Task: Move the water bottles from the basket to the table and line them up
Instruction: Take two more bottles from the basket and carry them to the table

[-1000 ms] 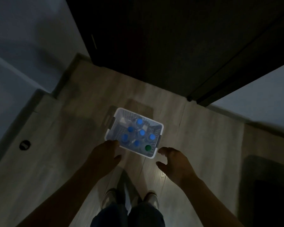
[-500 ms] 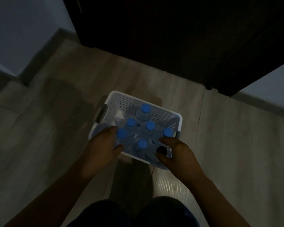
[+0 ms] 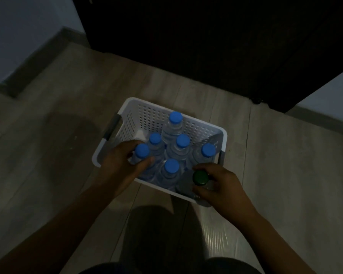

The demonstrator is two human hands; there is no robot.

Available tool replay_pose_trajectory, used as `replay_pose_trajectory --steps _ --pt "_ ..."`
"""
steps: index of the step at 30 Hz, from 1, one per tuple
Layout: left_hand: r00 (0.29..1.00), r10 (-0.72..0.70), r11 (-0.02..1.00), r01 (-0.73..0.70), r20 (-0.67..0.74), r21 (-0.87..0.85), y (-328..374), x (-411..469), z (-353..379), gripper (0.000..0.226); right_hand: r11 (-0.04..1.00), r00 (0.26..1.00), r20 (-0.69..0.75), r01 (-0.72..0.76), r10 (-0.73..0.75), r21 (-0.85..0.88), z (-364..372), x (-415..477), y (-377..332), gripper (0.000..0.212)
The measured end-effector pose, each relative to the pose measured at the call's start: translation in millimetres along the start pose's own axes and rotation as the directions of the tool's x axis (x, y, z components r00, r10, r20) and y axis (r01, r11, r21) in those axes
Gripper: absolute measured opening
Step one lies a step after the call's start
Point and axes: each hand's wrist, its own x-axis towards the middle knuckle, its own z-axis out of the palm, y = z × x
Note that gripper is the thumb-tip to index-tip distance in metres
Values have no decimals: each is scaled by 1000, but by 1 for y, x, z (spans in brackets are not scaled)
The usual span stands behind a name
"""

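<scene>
- The right hand point(image 3: 222, 184) is nearest, at the near-right corner of the basket point(image 3: 147, 103). Its thumb and fingers are curled round the neck of the green-capped bottle point(image 3: 200, 177), just under the cap.
- The left hand point(image 3: 121, 165) is at the near-left corner. Its thumb and fingers are closed round the shoulder of the near-left bottle point(image 3: 142, 150), and that bottle's blue cap stands clear above the grip.
- All seven bottles stand upright in the basket, crowded toward its near edge with their sides touching or nearly so. No table is in view, so the task looks to be at its very start.
- The bottles are clear thin plastic and seem full, so each is probably fairly heavy for its size, smooth-sided, and soft enough to dent if squeezed at the middle.
- The neck below the cap is likely the stiffest hold. Lifting straight up should keep the neighbours from tipping.
- Between the hands stand the other blue-capped bottles point(image 3: 171, 165), with ribbed shoulders and bright round caps. The green-capped one looks darker-bodied.
- The far bottle point(image 3: 175, 117) stands alone toward the basket's far edge.
- The basket is white with perforated walls and grey handles on its left and right edges.
- It sits on a pale wood-grain floor point(image 3: 48, 115) in dim light, with a dark door point(image 3: 206, 46) beyond.
</scene>
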Motion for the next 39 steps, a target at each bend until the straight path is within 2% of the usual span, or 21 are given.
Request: replay_pose_trajectory --steps 5,11,14,20,24,27,31,35,39 --pt "996 34 993 -43 -79 -113 -11 0 15 28 989 990 -126 73 -57 131 12 -6 11 39" --pt "995 77 968 -91 -68 -233 -24 1 22 31 980 976 -202 117 -83 160 21 -6 19 37" --pt "985 151 973 -163 -81 -161 -27 3 22 27 978 968 -227 144 -108 151 22 -4 20 37" --pt "986 98 957 -130 -132 -258 -18 -2 18 31 965 952 -272 192 -140 177 9 2 3 34" --pt "989 6 944 -55 -148 -326 1 -7 10 31 959 949 -295 183 -114 217 -3 0 -14 35" --pt "986 -65 972 28 -151 -235 23 -17 -4 38 965 955 -292 122 -51 232 -15 -7 -37 35" --pt "991 -47 948 5 -123 -318 74 -30 -34 31 966 955 -298 73 5 250 -45 -15 -83 34" --pt "992 -91 884 38 -92 -466 138 -44 -74 29 975 954 -298 43 25 220 -89 -26 -146 35" --pt "994 -21 905 -27 -108 -424 221 -60 -131 28 969 950 -307 20 59 247 -142 -42 -223 33"
